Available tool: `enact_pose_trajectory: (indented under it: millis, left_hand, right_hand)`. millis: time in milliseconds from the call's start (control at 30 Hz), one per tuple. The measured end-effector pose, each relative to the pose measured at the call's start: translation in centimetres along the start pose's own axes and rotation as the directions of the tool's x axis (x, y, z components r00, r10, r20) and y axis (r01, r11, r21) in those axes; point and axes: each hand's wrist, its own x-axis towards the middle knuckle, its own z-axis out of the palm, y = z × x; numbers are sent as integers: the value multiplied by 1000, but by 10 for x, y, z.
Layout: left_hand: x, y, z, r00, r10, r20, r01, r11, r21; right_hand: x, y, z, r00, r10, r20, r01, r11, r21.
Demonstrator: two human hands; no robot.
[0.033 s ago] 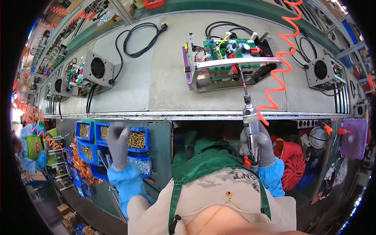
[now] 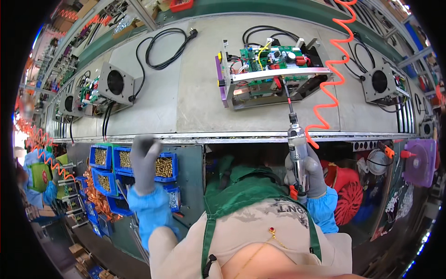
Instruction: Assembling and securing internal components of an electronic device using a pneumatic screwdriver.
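My right hand, in a grey glove, is wrapped round a silver power screwdriver. Its long bit points away from me and reaches the front metal bar of an open-framed electronic unit; whether the tip touches a screw is too small to tell. The unit has a green circuit board, wires and a purple end panel. My left hand, also gloved, is raised over blue bins of brass-coloured screws. Its fingertips are smeared by motion, so anything between them cannot be made out.
An orange coiled hose hangs right of the unit and ends near the screwdriver. Fan-fitted units stand left and right on the bench. A black power cord lies coiled at the back. Another person is at far left.
My left hand has moved up and slightly right, from over the bins toward the bench edge. The right hand and screwdriver have stayed in place.
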Motion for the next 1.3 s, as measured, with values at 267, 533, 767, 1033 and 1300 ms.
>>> enact_pose_trajectory:
  millis: [267,533,767,1033,1300]
  left_hand:
    - [137,109,206,593,467,656,-555,827,-87]
    - [177,117,277,365,203,909,-656,749,96]
    - [188,121,290,378,136,916,-567,816,112]
    - [196,115,294,363,117,924,-518,850,96]
    - [187,128,277,304,78,950,-555,825,110]
  right_hand:
    - [0,5,-2,996,-37,87,27,993,112]
    - [0,10,0,992,-70,108,38,960,278]
    - [0,9,10,995,-85,56,68,966,251]
    - [1,5,14,994,-99,51,87,978,190]
    - [-3,7,10,997,-72,36,62,969,239]
